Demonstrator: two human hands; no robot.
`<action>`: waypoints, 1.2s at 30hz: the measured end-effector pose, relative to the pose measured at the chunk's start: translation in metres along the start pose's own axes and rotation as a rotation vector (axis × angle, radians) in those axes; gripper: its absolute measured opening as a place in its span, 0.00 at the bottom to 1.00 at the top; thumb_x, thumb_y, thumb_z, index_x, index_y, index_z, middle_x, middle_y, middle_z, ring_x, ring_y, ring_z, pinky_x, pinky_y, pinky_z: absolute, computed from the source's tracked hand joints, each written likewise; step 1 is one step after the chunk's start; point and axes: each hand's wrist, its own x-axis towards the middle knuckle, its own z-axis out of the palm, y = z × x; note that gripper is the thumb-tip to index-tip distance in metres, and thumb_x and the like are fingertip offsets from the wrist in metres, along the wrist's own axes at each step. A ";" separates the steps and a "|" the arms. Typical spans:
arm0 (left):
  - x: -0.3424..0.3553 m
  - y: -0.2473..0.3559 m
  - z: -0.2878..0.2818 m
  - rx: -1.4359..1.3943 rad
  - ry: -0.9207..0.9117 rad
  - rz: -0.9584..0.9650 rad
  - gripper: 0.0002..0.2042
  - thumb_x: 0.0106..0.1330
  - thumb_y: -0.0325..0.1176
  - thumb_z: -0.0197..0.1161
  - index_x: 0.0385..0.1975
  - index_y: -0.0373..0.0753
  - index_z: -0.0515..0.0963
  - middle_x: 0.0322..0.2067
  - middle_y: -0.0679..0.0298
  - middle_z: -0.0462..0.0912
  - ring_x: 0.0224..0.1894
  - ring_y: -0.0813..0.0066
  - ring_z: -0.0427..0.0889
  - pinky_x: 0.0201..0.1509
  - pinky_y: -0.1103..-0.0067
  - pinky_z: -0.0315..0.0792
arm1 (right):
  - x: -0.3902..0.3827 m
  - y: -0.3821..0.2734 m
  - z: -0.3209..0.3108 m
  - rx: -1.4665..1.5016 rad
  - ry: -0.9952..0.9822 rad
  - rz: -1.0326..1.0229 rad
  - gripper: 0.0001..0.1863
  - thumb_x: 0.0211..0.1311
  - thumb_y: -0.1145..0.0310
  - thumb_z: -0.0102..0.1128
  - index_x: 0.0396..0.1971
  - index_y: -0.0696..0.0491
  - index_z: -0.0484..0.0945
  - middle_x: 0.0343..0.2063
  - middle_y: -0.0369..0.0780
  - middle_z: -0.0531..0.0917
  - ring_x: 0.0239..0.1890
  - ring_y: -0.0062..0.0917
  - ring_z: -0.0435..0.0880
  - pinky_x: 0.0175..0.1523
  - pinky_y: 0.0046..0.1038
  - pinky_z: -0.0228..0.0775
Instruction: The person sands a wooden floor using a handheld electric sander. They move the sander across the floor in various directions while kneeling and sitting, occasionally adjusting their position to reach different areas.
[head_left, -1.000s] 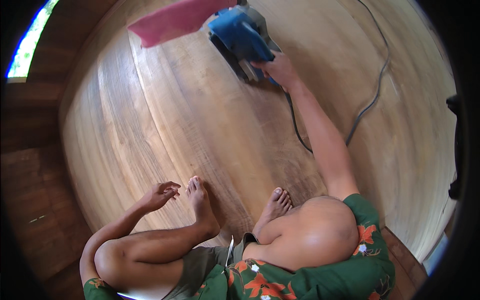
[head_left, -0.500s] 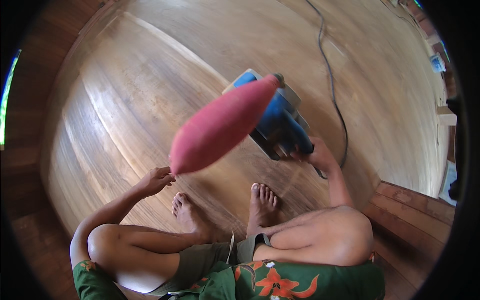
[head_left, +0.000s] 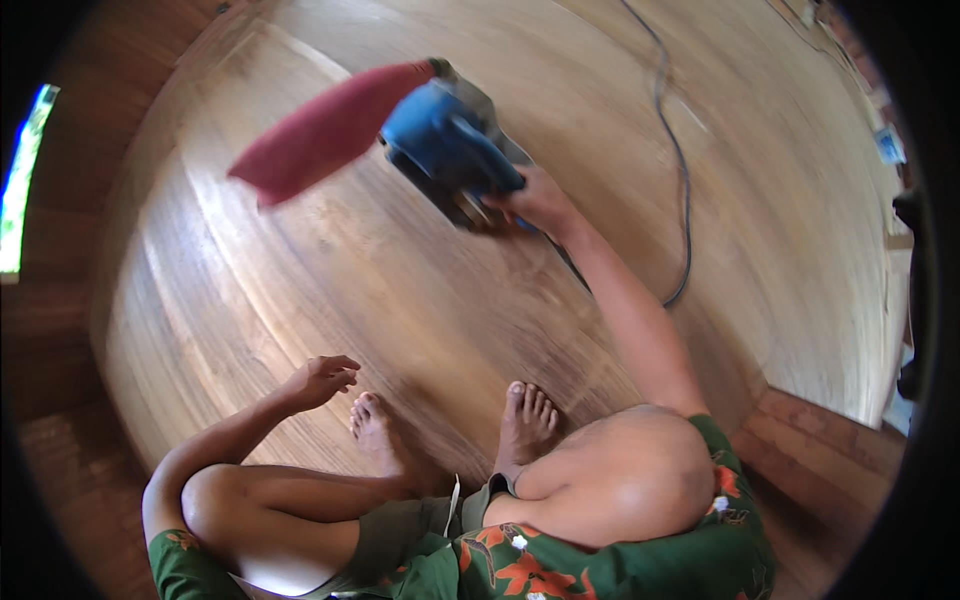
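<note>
A blue belt sander [head_left: 445,135] stands on the pale wooden surface ahead of me. My right hand [head_left: 543,205] is wrapped round its rear handle, the arm stretched far forward. From the sander's far side a red cloth dust bag [head_left: 325,130] sticks out to the left, puffed up and a little blurred. My left hand [head_left: 322,382] hovers just left of my left foot, loosely bent fingers apart, with nothing in it. The sander's underside is hidden.
A dark power cord [head_left: 680,170] curves over the wooden surface [head_left: 250,300] on the right. My bare feet [head_left: 525,425] rest on that surface. Reddish-brown boards [head_left: 820,440] lie lower at the right edge, and dark planks [head_left: 60,370] border the left.
My right hand has pushed the sander forward and to the left. The dust bag has swung away from my left hand, which has dropped slightly.
</note>
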 end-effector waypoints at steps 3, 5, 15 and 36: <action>-0.023 0.007 -0.003 0.026 0.112 -0.078 0.19 0.77 0.39 0.59 0.60 0.33 0.79 0.44 0.54 0.89 0.46 0.65 0.89 0.51 0.70 0.83 | 0.125 -0.019 0.050 0.015 0.052 -0.008 0.13 0.57 0.63 0.78 0.32 0.53 0.83 0.21 0.33 0.82 0.22 0.17 0.80 0.28 0.24 0.72; -0.043 0.011 -0.009 -0.034 0.208 -0.078 0.20 0.80 0.43 0.57 0.60 0.33 0.78 0.44 0.52 0.89 0.47 0.65 0.89 0.54 0.69 0.81 | 0.192 -0.027 0.077 0.027 0.048 -0.007 0.13 0.57 0.62 0.78 0.33 0.54 0.83 0.21 0.34 0.82 0.22 0.17 0.80 0.27 0.23 0.72; -0.125 -0.021 0.034 -0.275 0.266 -0.279 0.21 0.81 0.42 0.55 0.61 0.30 0.77 0.46 0.52 0.88 0.48 0.67 0.88 0.54 0.71 0.80 | 0.221 -0.033 0.081 0.028 -0.022 -0.025 0.13 0.59 0.62 0.78 0.33 0.53 0.82 0.20 0.33 0.81 0.21 0.16 0.78 0.28 0.23 0.69; -0.003 0.000 -0.147 0.036 -0.005 -0.023 0.20 0.77 0.39 0.58 0.58 0.27 0.79 0.44 0.51 0.90 0.45 0.67 0.90 0.52 0.73 0.82 | -0.123 -0.078 -0.013 -0.319 0.005 0.172 0.15 0.60 0.60 0.77 0.41 0.53 0.87 0.27 0.32 0.86 0.32 0.14 0.79 0.40 0.26 0.73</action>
